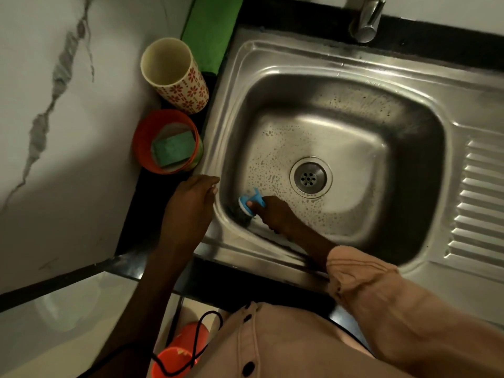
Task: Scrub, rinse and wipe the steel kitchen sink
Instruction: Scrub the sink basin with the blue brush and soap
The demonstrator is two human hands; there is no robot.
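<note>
While the scrubbing step is under way, the labels below are identifying what is showing in the head view.

Step in hand: scrubbing, by judgement; soapy droplets are lying across the basin floor, and no water is running from the tap (366, 20).

Sink (272, 64): steel, set into a dark worktop (131, 222), with a ribbed draining board on its right side and the drain (309, 177) near the middle of the basin.

Scrubber (249, 204): blue-handled with a dark scouring pad beneath, pressing against the near-left corner of the basin.

Right hand (275, 214): gripping the scrubber, fingers curled round its blue handle, arm reaching down into the basin.

Left hand (191, 205): resting on the sink's left rim, fingers loosely curled over the edge and holding nothing.

Beside the sink: an orange tub (143, 148) holding a green sponge (173, 148), a floral cup (174, 77) behind it, and a green cloth (212, 31) at the back.

Next move, by judgement: carrying the scrubber along the remaining walls and far corners, keeping firm pressure on the pad; rinsing and wiping are not yet begun.
</note>
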